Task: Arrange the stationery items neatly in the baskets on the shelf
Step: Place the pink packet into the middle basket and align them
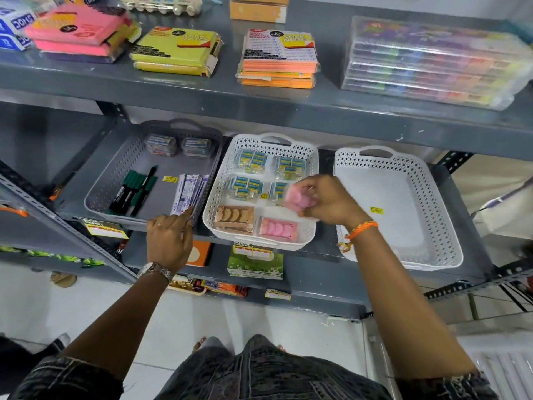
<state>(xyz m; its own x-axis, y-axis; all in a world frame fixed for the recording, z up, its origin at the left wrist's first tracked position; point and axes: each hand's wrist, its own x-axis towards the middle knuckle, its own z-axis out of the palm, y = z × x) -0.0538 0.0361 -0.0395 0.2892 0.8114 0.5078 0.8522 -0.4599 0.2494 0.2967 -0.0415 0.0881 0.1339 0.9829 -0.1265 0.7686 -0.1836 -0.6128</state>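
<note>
Risk: right hand pinching pink box mid-frame could knock stacked packets askew; left hand spread.

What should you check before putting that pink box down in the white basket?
1. Pink box held firmly by the right hand: ok, though blurred.
2. Free spot in the middle white basket: ok, a gap shows behind the pink box already lying at the front.
3. Boxes already in that basket sit in tidy rows: ok.
4. Left hand out of the way: ok, it rests at the grey basket edge.
5. Box lid closed: cannot tell.
</note>
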